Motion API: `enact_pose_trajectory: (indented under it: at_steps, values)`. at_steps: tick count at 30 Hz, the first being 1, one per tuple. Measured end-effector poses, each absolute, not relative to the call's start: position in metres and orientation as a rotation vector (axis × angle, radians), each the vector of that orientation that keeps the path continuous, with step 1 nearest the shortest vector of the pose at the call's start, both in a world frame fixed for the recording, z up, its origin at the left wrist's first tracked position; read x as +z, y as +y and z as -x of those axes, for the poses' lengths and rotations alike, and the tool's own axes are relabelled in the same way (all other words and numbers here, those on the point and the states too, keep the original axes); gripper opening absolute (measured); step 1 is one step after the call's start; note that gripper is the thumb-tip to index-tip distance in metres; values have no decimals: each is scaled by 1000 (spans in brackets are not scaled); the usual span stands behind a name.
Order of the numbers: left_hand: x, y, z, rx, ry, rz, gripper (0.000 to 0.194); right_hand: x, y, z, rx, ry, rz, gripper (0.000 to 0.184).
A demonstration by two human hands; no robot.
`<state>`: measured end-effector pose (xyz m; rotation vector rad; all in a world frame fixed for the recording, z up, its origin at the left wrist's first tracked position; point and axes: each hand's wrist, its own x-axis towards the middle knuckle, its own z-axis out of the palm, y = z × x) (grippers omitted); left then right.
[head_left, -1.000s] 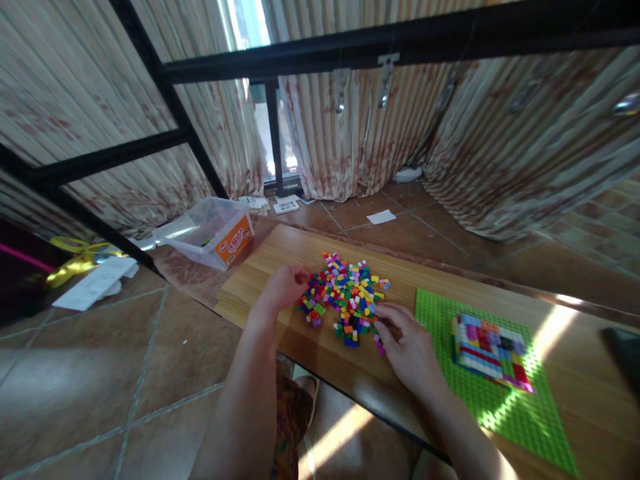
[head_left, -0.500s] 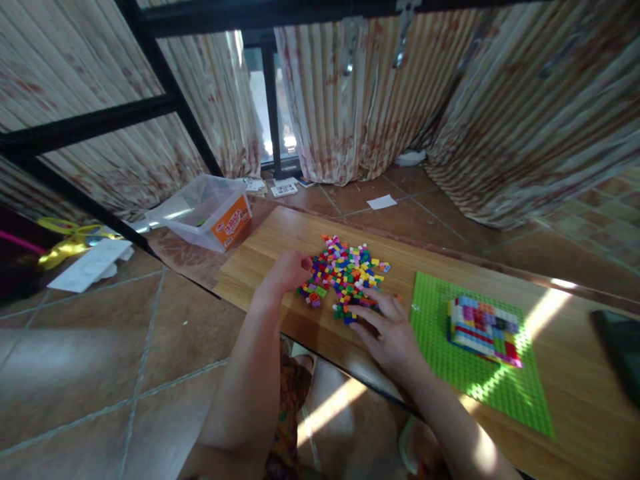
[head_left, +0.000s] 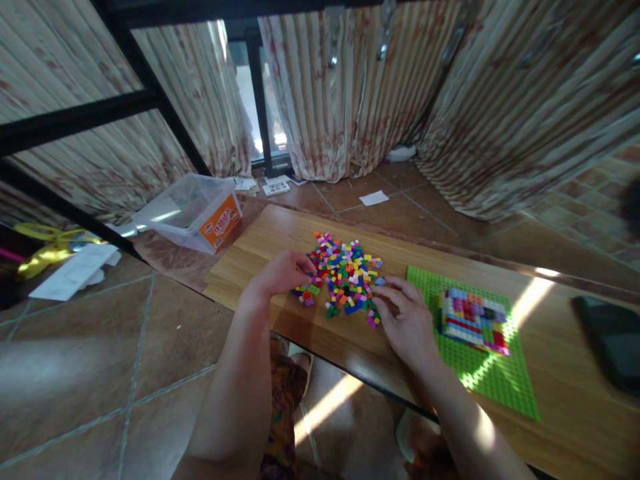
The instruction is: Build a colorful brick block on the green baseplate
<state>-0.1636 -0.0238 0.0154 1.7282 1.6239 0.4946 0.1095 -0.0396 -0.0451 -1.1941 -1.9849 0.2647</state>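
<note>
A heap of small, many-coloured toy bricks (head_left: 350, 267) lies spread on the wooden table. At its left edge is my left hand (head_left: 283, 273), fingers curled in; whatever they hold, if anything, is hidden. Along the right edge of the heap, my right hand (head_left: 411, 320) has its fingers apart, the tips close to a light blue brick (head_left: 381, 281) and some loose purple and green ones. To the right of it, a green baseplate (head_left: 515, 393) carries a low block built of bricks (head_left: 473, 320), with white, blue and red rows on its side.
Beyond the table's (head_left: 240, 260) left end, a clear plastic bin (head_left: 187, 220) with an orange label stands on the floor. A dark device (head_left: 607, 347) lies at the table's right. Paper (head_left: 374, 198) lies on the floor near the curtains (head_left: 345, 100).
My right hand has moved right, from over the lower part of the heap to its right edge, and some bricks there have shifted. My left hand stays at the heap's left side.
</note>
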Motion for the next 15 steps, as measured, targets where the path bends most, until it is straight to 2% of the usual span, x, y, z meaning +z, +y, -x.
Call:
enact_pose_trajectory:
  at_steps: [3,7,15]
  values:
    - [13,-27,161,396,1500,-1773,22,-43,-41,-109,306,-1949,1210,17]
    - [7,-27,154,310,1634,-1866,21,-42,-43,-105,356,-1927,1201,18]
    - [11,-21,144,308,1736,-2041,6,-44,-41,-103,405,-1919,1220,20]
